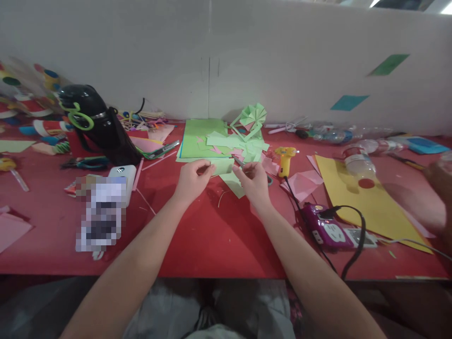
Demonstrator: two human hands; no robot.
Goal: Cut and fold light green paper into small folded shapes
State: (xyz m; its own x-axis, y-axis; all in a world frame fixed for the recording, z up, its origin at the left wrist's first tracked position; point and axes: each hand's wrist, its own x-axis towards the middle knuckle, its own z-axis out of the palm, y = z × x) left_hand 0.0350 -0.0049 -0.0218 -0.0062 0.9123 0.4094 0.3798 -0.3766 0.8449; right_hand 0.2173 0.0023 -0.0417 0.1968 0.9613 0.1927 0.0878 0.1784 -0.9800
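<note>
A small strip of light green paper (223, 166) is stretched between my two hands over the red table. My left hand (192, 181) pinches its left end between thumb and fingers. At its right end, my right hand (254, 182) has thumb and fingertips closed on the paper. A scissors blade (238, 161) shows just behind my right fingertips, and a dark handle loop (270, 180) beside that hand; whether the hand touches the scissors I cannot tell. Below the strip lies another light green paper piece (233, 183). Green sheets (203, 136) and a folded green paper wheel (253, 117) are behind.
On the right are a yellow glue gun (285, 160), a purple power socket (326, 228) with cables, yellow card (353, 207) and a plastic bottle (358, 162). A black bottle (100, 125) and a phone (104, 214) stand left. Another person's arm (439, 188) reaches in at far right.
</note>
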